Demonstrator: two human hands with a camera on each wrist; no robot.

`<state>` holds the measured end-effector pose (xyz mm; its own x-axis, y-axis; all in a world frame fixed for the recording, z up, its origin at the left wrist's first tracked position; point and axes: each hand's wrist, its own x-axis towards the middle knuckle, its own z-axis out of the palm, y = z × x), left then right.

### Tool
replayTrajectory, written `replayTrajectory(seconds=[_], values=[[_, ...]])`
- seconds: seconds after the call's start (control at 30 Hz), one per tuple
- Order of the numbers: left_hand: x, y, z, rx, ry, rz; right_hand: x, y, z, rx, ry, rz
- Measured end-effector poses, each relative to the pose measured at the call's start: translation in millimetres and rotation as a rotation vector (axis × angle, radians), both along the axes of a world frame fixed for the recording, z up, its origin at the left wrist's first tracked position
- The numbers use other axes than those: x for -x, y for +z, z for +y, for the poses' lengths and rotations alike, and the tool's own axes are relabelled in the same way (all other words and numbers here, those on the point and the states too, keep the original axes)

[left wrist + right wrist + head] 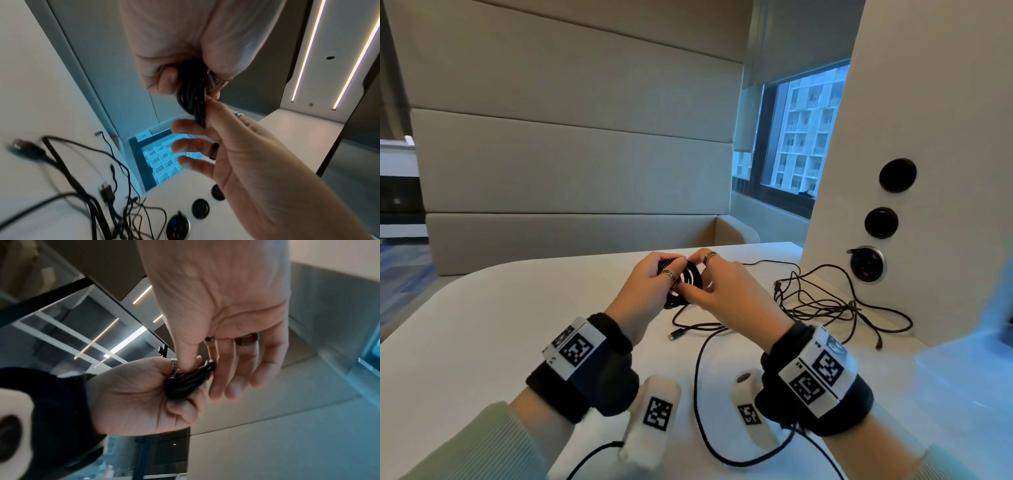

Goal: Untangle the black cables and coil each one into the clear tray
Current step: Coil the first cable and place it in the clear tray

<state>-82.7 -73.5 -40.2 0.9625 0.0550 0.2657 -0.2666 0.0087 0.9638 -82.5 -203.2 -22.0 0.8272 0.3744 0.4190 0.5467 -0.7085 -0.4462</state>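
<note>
Nearest the person, a loose run of black cable (697, 377) crosses the white table (482, 325) between the two wrists and rises toward the hands, its USB plug (675, 335) lying flat just below them. Above the table, the left hand (650, 277) curls round a partly wound coil (690, 279) of black cable, gripping the stacked loops, while the right hand (717, 284) pinches the coil's edge between thumb and forefinger, its other fingers spread and relaxed. To finish this coil well, the left hand should likely keep the loops pressed together so none springs free, and the right should feed the slack in even turns, letting the plug end trail without snagging. Farther right, the remaining tangle of cables (822, 301) lies on the table against the white panel (928, 137) with its round sockets. The clear tray shows in no view.
</note>
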Motion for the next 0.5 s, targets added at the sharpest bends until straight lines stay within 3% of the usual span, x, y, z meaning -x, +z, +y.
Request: replayTrajectory(seconds=[0.13, 0.37, 0.5], values=[[-6, 1, -38, 0.005, -0.107, 0.049, 2, 11, -40, 0.168, -0.182, 0.022], [-18, -12, -91, -0.129, -0.123, 0.083, 5, 9, -132, 0.440, -0.580, 0.156], [-20, -19, -112, -0.149, -0.127, 0.094, 19, -7, -178, 0.565, -0.754, 0.356]])
